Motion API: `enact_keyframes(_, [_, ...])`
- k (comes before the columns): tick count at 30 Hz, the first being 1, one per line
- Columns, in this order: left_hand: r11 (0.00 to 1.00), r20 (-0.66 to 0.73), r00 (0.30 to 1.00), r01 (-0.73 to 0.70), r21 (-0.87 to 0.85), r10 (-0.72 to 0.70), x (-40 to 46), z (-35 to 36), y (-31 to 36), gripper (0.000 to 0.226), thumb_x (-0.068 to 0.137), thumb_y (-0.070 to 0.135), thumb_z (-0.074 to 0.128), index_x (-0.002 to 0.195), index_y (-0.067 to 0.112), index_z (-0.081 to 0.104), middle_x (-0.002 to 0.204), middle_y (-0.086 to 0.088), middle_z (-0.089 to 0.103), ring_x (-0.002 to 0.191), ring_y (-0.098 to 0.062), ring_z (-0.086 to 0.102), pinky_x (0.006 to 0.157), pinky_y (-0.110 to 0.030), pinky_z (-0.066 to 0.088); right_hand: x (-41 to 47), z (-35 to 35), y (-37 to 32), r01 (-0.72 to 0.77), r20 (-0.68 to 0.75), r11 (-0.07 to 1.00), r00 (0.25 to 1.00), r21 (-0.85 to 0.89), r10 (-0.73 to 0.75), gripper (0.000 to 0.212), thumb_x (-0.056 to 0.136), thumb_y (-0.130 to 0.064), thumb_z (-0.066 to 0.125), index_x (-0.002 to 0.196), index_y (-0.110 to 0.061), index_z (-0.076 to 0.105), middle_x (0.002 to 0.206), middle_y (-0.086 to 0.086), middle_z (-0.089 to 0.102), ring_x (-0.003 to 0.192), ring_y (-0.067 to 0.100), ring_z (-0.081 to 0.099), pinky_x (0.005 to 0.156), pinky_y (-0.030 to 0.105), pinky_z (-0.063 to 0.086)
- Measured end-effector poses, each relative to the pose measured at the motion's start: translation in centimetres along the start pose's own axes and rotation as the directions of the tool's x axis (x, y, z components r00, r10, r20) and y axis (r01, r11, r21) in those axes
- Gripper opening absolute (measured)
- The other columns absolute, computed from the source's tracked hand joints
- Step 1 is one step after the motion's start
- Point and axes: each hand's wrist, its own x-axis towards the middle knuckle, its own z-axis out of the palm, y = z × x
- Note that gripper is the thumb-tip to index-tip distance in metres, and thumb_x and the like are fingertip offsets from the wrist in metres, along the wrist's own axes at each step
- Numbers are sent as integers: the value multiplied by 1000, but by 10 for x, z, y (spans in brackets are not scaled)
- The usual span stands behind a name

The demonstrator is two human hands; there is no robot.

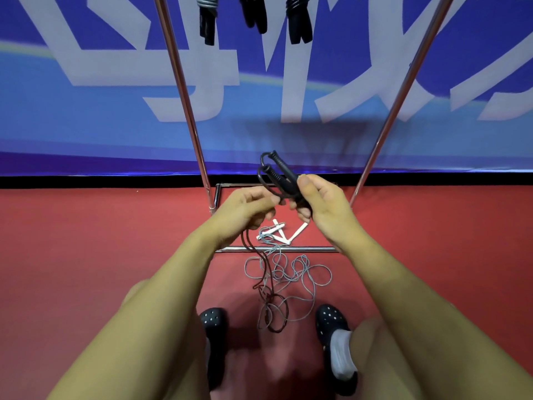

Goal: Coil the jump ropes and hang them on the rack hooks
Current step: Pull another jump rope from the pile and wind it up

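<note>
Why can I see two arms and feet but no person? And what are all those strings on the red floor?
The camera sits on the person's head and looks down, so you see only their own arms, knees and shoes. The right hand grips the two black handles of a dark jump rope. The left hand holds that rope's cord, which hangs down to a loose heap on the floor. The grey strings are another jump rope, with white handles, lying uncoiled by the shiny metal rack. At the top, ropes already coiled hang from the rack.
</note>
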Motion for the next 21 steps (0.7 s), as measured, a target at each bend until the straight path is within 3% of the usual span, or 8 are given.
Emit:
enact_keyframes(5, [966, -57, 997, -30, 258, 47, -1, 17, -3, 32, 108, 28, 50, 94, 7, 69, 64, -1, 64, 49, -12, 38, 49, -22, 33, 6, -5, 10, -78, -119, 986, 991, -145, 61, 41, 106, -44, 49, 105, -7, 66, 73, 0, 69, 58, 15, 48, 56, 32, 43])
enact_keyframes(8, [933, -51, 996, -49, 356, 71, -2, 23, -7, 33, 109, 27, 46, 89, 9, 66, 73, -2, 73, 62, -13, 56, 68, -31, 50, 7, -4, 14, -100, -146, 970, 987, -223, 68, 49, 104, -52, 47, 97, -8, 65, 70, 10, 64, 58, 14, 50, 61, 35, 44])
enact_keyframes(11, [880, -71, 994, -40, 472, 84, 1, 27, -12, 35, 110, 28, 44, 88, 12, 66, 79, 3, 74, 74, -7, 65, 82, -32, 53, 9, -5, 20, -129, -168, 941, 983, -313, 79, 46, 104, -53, 47, 97, -10, 63, 65, -1, 59, 57, 10, 50, 60, 26, 42])
enact_keyframes(13, [872, -86, 994, -19, 489, 70, 2, 31, -14, 35, 110, 29, 42, 86, 16, 64, 72, 7, 68, 63, -5, 59, 71, -31, 52, 12, -5, 24, -133, -177, 921, 982, -365, 71, 39, 104, -49, 50, 97, -13, 62, 63, -10, 59, 54, 2, 50, 56, 20, 40])
enact_keyframes(15, [868, -134, 990, 26, 496, 48, 3, 33, -11, 34, 109, 27, 43, 85, 18, 65, 66, 9, 58, 50, 1, 47, 57, -22, 40, 17, -4, 30, -110, -163, 916, 985, -385, 50, 30, 104, -44, 53, 99, -16, 61, 67, -10, 65, 55, -2, 52, 59, 21, 39])
enact_keyframes(18, [856, -173, 985, 103, 506, -16, 4, 33, -10, 26, 106, 22, 49, 97, 14, 72, 63, 7, 53, 43, -2, 40, 47, -19, 32, 20, -3, 40, -73, -125, 909, 992, -409, 24, 24, 104, -40, 56, 118, -21, 61, 81, -5, 70, 71, 9, 63, 67, 27, 46])
enact_keyframes(21, [869, -214, 970, 204, 451, -117, 3, 31, -12, 27, 106, 22, 51, 94, 9, 72, 61, 4, 63, 40, 0, 47, 44, -18, 37, 21, -3, 47, -90, -101, 870, 994, -484, 47, 27, 104, -40, 54, 113, -17, 65, 79, -5, 68, 72, 14, 60, 63, 20, 42])
